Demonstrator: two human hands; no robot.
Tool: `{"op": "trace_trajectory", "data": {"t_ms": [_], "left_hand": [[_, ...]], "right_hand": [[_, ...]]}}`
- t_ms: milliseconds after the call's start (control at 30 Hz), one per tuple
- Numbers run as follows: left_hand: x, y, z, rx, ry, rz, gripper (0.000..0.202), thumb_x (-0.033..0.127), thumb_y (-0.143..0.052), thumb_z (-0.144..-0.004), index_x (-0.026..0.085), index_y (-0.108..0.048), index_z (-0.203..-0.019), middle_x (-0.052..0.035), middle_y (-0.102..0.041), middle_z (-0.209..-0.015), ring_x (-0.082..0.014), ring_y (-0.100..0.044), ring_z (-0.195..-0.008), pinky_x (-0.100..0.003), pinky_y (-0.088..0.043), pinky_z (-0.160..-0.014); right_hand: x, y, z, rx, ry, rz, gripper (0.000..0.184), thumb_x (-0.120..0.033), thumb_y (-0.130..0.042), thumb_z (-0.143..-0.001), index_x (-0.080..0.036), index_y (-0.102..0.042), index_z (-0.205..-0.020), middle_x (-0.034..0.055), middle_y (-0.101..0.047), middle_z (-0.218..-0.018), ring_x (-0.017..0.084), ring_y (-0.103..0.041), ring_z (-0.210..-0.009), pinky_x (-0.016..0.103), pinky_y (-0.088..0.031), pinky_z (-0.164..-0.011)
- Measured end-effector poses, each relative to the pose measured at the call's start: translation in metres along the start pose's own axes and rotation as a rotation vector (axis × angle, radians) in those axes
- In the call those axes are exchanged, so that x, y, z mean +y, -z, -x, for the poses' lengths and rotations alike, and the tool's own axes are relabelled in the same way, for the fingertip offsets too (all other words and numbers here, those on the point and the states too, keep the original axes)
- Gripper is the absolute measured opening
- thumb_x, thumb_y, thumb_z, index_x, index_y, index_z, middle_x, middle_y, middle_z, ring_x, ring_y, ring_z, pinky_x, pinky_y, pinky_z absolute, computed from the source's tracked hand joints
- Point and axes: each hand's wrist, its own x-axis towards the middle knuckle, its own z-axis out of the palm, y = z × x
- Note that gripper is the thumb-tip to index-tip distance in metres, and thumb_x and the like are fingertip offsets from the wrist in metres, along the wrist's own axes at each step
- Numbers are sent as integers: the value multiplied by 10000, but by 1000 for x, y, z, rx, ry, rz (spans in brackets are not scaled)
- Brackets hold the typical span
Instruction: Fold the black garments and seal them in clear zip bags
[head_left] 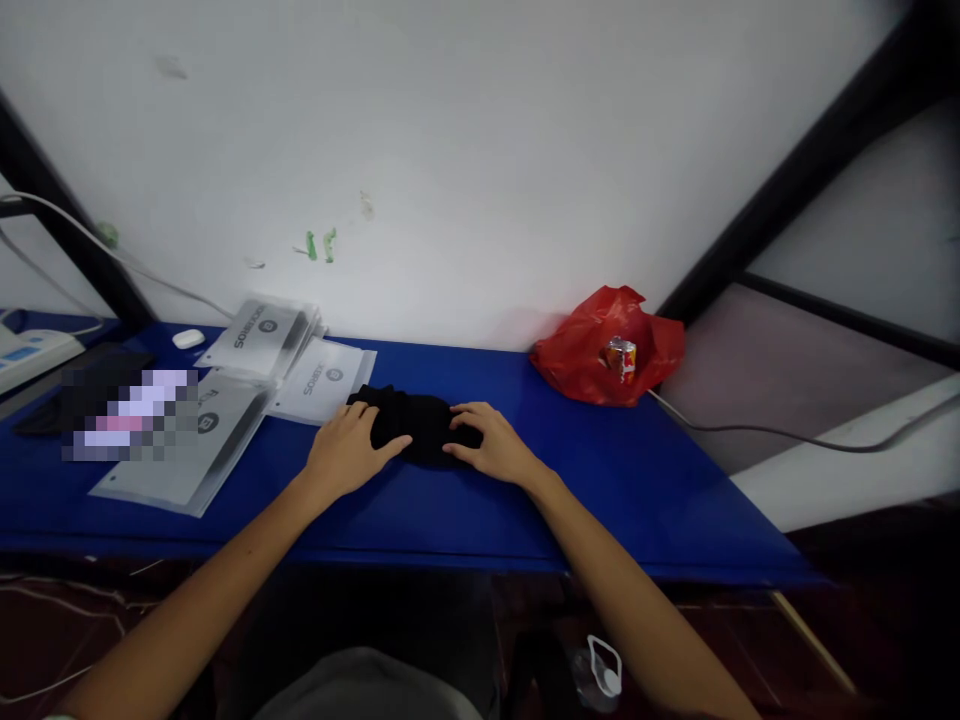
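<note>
A folded bundle of black cloth (426, 428) lies on the blue tabletop (480, 515) in front of me; its exact kind cannot be made out. Over its left end rests my left hand (351, 447), with the fingers on the far side and the thumb along the near edge. My right hand (491, 445) pinches the right end, its fingers above and its thumb below, curled around the dark fabric. Parts of both ends are hidden under my fingers.
Plastic-sleeved papers (322, 380) lie left of the cloth, near a white earbud case (188, 339) and a partly blurred dark device (90, 390). A white power strip (37, 355) sits at far left. A red plastic bag (592, 350) stands back right, against the wall.
</note>
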Motion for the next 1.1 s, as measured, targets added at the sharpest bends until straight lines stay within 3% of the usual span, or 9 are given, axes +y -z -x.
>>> {"op": "trace_trajectory", "data": {"t_ms": [200,333,433,533,600,700,867,967,1100], "left_hand": [[10,7,-8,46,-47,-105,247,281,-404,-905,171,-622,-938,-97,-648,-952,-249,-609,-899,-350,-492,-741],[-9,31,-9,174,112,-45,224,255,-407,-890,193,-622,-887,-76,-660,-935,-243,-624,-863,-348,-491,-712],[-25,47,-6,252,269,-159,242,256,-399,-886,174,-624,-915,-113,-657,-980,-288,-622,-889,-385,-493,-690],[-26,47,-4,305,177,-243,306,188,-344,-896,133,-608,-1041,-137,-640,-1062,-287,-602,-977,-400,-490,-780],[-19,38,-4,262,-14,-212,341,180,-336,-908,133,-577,-1146,-127,-618,-1156,-263,-571,-1069,-388,-467,-883],[-12,19,-7,73,-193,-189,362,249,-351,-936,147,-556,-1217,-117,-573,-1274,-257,-515,-1180,-386,-425,-973],[-25,1,-24,-167,-124,-237,433,294,-321,-958,96,-490,-1304,-164,-480,-1388,-300,-436,-1278,-439,-386,-1008],[-33,4,-42,-161,-139,-189,423,295,-298,-960,122,-502,-1288,-142,-531,-1338,-281,-494,-1218,-418,-399,-986],[-41,12,-73,-119,-131,-177,404,233,-333,-926,119,-507,-1272,-155,-556,-1284,-289,-501,-1180,-420,-397,-959]], "right_hand": [[3,2,0,-6,-12,10,187,-315,-691,-763,-224,-659,-923,81,-612,-1215,230,-535,-1151,431,-404,-997],[9,7,0,26,-95,90,167,-254,-645,-781,-220,-669,-943,82,-621,-1212,231,-541,-1142,416,-413,-982],[12,12,-1,63,-243,231,178,-204,-589,-794,-199,-677,-948,97,-633,-1188,252,-538,-1140,427,-411,-967],[10,16,-3,103,-341,349,201,-159,-545,-794,-173,-685,-937,107,-632,-1187,260,-524,-1155,423,-385,-985],[8,16,-3,109,-363,376,216,-140,-535,-791,-167,-690,-938,103,-630,-1196,255,-519,-1162,408,-376,-995],[7,16,-3,92,-386,393,241,-132,-523,-795,-161,-696,-960,102,-635,-1197,252,-518,-1164,398,-371,-1002],[11,17,-10,62,-384,406,251,-205,-471,-871,-158,-701,-961,107,-650,-1172,265,-537,-1129,411,-387,-981],[15,20,-26,66,-328,389,254,-285,-473,-898,-162,-694,-921,107,-672,-1091,264,-569,-1047,403,-424,-924],[26,21,-56,12,-294,326,282,-287,-526,-875,-173,-625,-1113,110,-633,-1181,254,-558,-1098,384,-437,-926]]}}
